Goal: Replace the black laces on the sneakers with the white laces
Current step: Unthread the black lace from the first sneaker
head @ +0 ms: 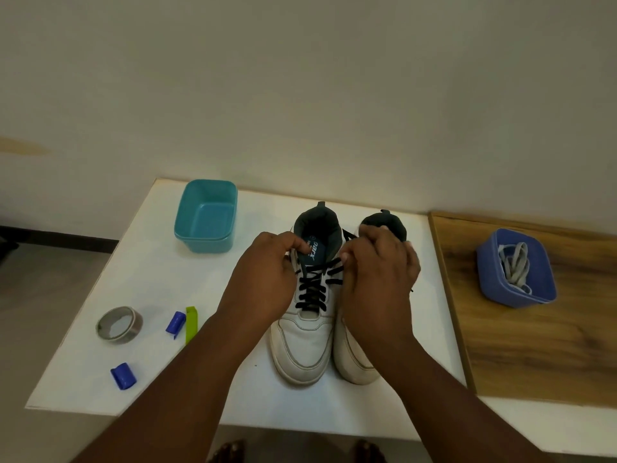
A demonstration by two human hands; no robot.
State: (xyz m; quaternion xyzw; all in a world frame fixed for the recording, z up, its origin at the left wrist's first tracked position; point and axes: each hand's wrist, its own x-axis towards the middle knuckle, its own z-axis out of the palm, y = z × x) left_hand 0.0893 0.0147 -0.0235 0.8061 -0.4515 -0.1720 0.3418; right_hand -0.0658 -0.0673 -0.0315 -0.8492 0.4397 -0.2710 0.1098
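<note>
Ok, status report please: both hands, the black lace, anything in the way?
Left hand and right hand pinch black lace on left sneaker. Lace not yet out. White laces wait in blue tub. Nothing in the way.

Sneakers (302, 342): white uppers, dark grey collars, black laces (314, 289) criss-crossed. Tabletop (157, 279) white; wooden board (534, 345) brown with grain pattern. Teal tub (206, 217). Periwinkle-blue tub (516, 267) with pale grey-white laces (516, 265). Tape roll (119, 324) grey-silver. Two blue clips (175, 323), (123, 375); one lime-green stick (191, 324).

Teal tub (206, 217), tape roll (119, 324) – blue clips (123, 376), green stick (191, 324) – white table (150, 262).
</note>
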